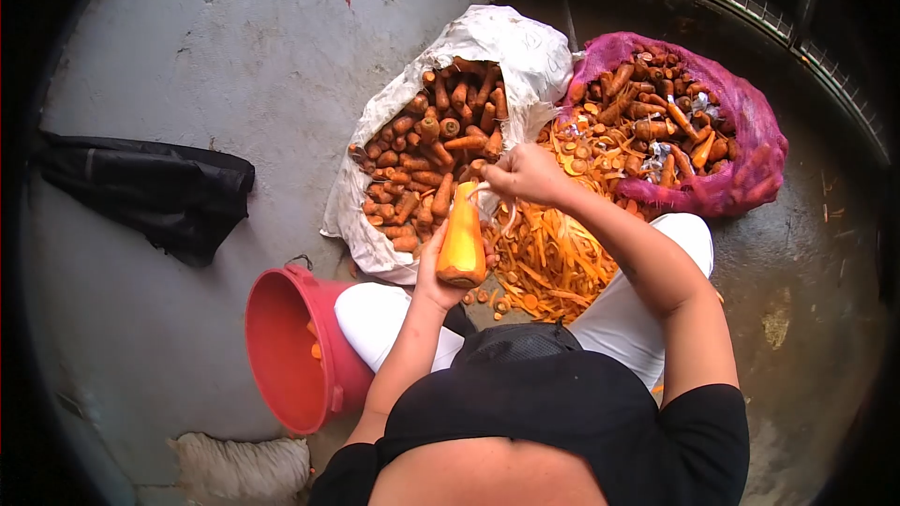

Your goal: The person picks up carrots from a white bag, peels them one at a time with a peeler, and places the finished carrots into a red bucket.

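My left hand [439,274] is wrapped round the lower part of a large, mostly peeled orange carrot [463,239], its thick end toward me. My right hand [527,175] is closed at the carrot's narrow upper end, on something whitish and thin that I cannot make out. Just beyond, a white sack [487,33] stands open, full of unpeeled carrots [441,155]. Orange peelings [553,258] lie in a heap below and beside my right hand, between my knees and the sacks.
A red bucket [342,347] with some orange pieces inside leans by my left knee. At the upper right is a pink mesh sack [750,150] of carrots. Black cloth [159,187] lies at the left, a pale sack [242,468] at the lower left.
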`<state>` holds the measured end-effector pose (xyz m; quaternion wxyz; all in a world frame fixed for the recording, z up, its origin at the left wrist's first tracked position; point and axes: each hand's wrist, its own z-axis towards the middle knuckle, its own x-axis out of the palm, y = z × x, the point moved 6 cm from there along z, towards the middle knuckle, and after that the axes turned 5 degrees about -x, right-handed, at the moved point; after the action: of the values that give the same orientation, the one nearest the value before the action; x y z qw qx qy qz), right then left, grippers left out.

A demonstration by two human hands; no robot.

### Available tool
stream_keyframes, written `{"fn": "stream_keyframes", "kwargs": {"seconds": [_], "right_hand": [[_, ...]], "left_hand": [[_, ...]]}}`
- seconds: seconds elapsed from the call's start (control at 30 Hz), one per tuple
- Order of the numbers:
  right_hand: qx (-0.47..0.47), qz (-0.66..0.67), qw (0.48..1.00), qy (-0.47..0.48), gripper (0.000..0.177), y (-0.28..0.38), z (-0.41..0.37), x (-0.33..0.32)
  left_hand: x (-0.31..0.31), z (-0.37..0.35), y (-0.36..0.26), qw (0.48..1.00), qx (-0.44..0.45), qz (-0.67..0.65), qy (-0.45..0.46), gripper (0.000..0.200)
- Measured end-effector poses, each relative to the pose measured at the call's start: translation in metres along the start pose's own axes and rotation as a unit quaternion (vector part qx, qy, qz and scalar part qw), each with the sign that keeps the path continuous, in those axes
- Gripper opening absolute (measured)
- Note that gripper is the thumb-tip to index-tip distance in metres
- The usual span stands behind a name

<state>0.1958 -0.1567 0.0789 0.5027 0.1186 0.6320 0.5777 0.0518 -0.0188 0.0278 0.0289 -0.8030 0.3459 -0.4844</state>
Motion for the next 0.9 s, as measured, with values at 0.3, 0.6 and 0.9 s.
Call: {"fn": "stream_keyframes", "kwargs": {"seconds": [0.3, 0.6, 0.9], "right_hand": [[-0.041, 0.013, 0.997, -0.06, 0.038, 0.013, -0.017, -0.007], [-0.355, -0.089, 0.927, -0.082, 0.033, 0.073, -0.049, 0.02], [-0.221, -0.183, 0.942, -0.174, 0.034, -0.004, 0.002, 0.003]], "left_hand": [[0.023, -0.012, 0.003, 0.996, 0.003, -0.027, 0.083, 0.047], [0.01, -0.002, 0.011, 0.999, 0.004, 0.029, -0.034, 0.045], [0.01, -0.004, 0.012, 0.996, -0.022, 0.082, 0.026, 0.045]]}}
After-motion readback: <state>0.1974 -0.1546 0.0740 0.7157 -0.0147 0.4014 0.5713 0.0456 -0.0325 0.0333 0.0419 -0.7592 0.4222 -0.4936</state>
